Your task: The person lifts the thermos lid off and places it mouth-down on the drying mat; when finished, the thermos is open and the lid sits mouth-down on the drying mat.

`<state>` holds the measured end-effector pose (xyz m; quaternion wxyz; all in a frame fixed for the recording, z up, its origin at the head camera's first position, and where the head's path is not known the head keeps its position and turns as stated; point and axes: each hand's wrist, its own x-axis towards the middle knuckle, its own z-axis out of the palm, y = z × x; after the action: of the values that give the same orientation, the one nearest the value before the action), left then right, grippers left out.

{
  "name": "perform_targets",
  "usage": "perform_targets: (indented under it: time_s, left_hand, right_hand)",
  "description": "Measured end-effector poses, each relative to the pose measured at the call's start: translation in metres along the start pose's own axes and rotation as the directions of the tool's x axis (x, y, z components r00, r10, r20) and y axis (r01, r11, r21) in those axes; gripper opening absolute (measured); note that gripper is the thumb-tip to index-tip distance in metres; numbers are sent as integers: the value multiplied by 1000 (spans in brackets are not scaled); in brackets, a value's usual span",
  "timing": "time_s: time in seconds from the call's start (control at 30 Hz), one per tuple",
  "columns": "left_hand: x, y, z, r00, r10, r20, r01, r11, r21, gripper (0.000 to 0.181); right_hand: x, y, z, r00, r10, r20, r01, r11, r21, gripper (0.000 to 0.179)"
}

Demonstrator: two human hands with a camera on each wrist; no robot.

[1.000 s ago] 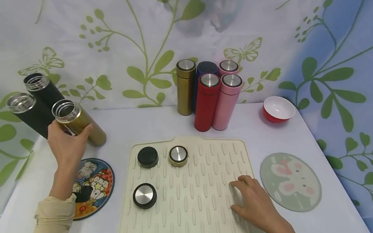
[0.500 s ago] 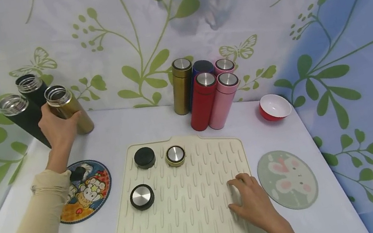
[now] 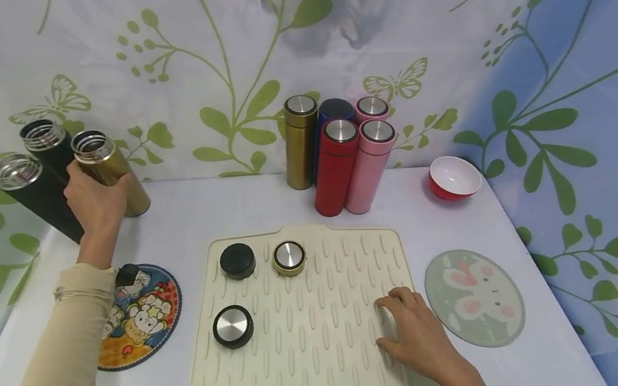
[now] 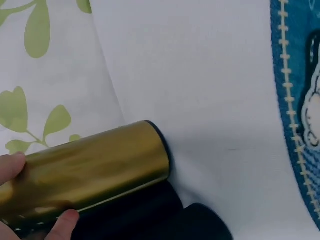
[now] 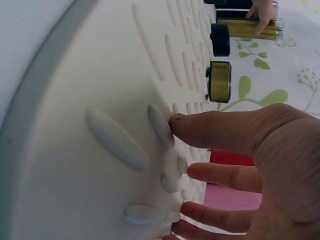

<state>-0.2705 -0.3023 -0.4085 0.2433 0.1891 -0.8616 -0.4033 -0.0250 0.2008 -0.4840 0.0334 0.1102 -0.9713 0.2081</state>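
Observation:
At the back left, my left hand (image 3: 100, 202) grips a lidless gold thermos (image 3: 116, 172), thumb on its right side. Two lidless black thermoses (image 3: 40, 202) stand close against it on the left. In the left wrist view, the thermos base (image 4: 162, 150) is beside the black bases on the white cloth. My right hand (image 3: 417, 332) rests on the cream ridged mat (image 3: 316, 374), fingers loosely bent and holding nothing. Three lids lie on that mat: a black one (image 3: 237, 261), a gold one with a silver top (image 3: 289, 257), and a black one with a silver top (image 3: 232, 326).
Several capped thermoses stand at the back middle, among them a gold one (image 3: 301, 146), a red one (image 3: 335, 174) and a pink one (image 3: 369, 172). A red-and-white bowl (image 3: 454, 178) is back right. Round mats lie left (image 3: 146, 325) and right (image 3: 477, 301).
My left hand has carried the gold thermos left and back, up against the black thermoses, and it stands straighter. My right hand stays in place on the mat.

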Motion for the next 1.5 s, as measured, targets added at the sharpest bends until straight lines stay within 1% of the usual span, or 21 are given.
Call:
perform_targets:
  time_s: [0.13, 0.23, 0.33, 0.43, 0.6, 0.77, 0.97, 1.13, 1.2, 1.3, 1.4, 1.5]
  left_hand:
    - [2, 2, 2, 999, -41, 6, 41, 999, -18, 80]
    - [3, 2, 3, 997, -75, -7, 75, 996, -48, 76]
    - [4, 1, 4, 995, -97, -19, 95, 993, -70, 75]
    - [5, 0, 5, 995, -97, -25, 95, 992, -84, 74]
    - [6, -2, 8, 994, -92, -56, 86, 991, -105, 73]
    - [7, 0, 10, 990, -116, -79, 109, 990, -91, 76]
    - [11, 2, 11, 987, -143, -75, 140, 989, -50, 77]
    - [9, 3, 10, 984, -156, -91, 153, 987, -39, 78]
    - [9, 4, 9, 983, -163, -83, 160, 986, -38, 79]
    - [6, 6, 10, 986, -156, -64, 154, 987, -39, 84]
    - [0, 7, 13, 989, -143, -42, 141, 989, -43, 92]
    - [-10, 6, 15, 992, -123, -40, 122, 992, -35, 97]
  right_hand:
    - [0, 0, 0, 1000, 11, -3, -11, 1000, 4, 58]
    - [0, 0, 0, 1000, 10, -4, -10, 1000, 7, 58]
    - [1, 1, 0, 1000, 6, 2, -6, 1000, 7, 58]
    - [2, 0, -1, 1000, 5, 10, -5, 1000, 3, 57]
    - [4, -1, -2, 1000, 14, 21, -14, 1000, -3, 57]
    - [4, -1, -4, 999, 18, 29, -18, 1000, 1, 57]
    - [5, 0, -3, 1000, 10, 28, -10, 1000, 1, 56]
    - [4, 1, -3, 1000, 7, 20, -7, 1000, 2, 56]
    - [4, 1, -3, 1000, 5, 18, -5, 1000, 1, 56]
    - [4, 1, -2, 1000, 8, 19, -8, 1000, 4, 56]
    - [3, 1, -2, 1000, 12, 21, -12, 1000, 4, 57]
    - [2, 0, -2, 1000, 12, 21, -12, 1000, 2, 57]
